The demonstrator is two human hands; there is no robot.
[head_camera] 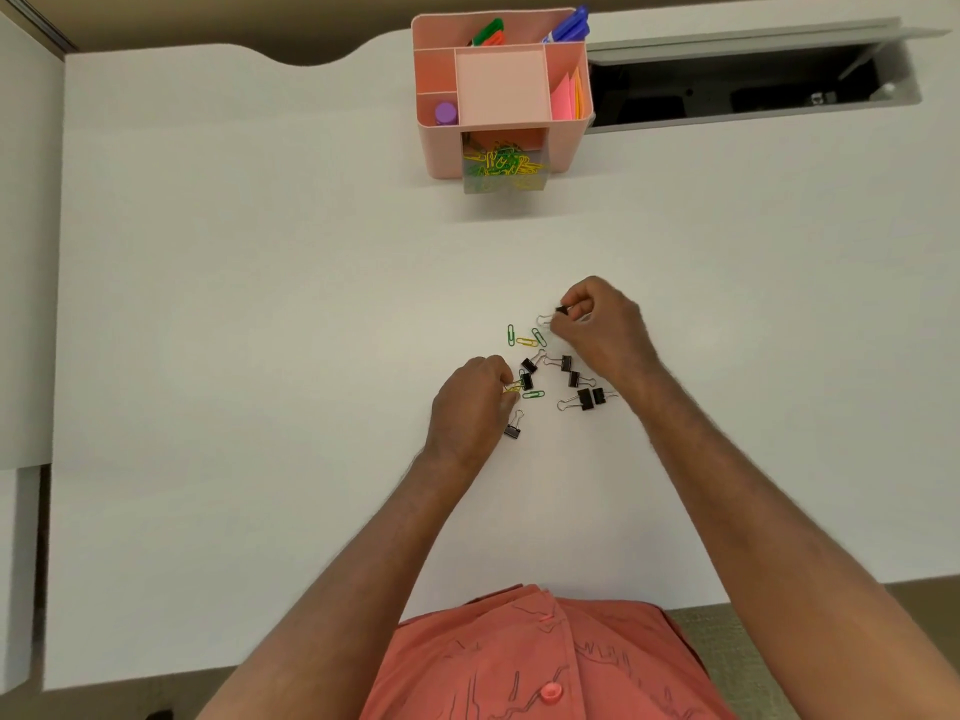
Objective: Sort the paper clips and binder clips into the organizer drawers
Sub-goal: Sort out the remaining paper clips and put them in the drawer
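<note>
Black binder clips and green and yellow paper clips lie scattered in the middle of the white desk. My right hand pinches one black binder clip at the far edge of the pile. My left hand has its fingers curled on yellow paper clips at the pile's left side. At the back stands a pink organizer; its clear drawer is pulled open and holds several yellow and green paper clips.
The organizer's top compartments hold markers, sticky notes and a purple cap. An open cable hatch gapes in the desk at the back right. One binder clip lies beside my left wrist.
</note>
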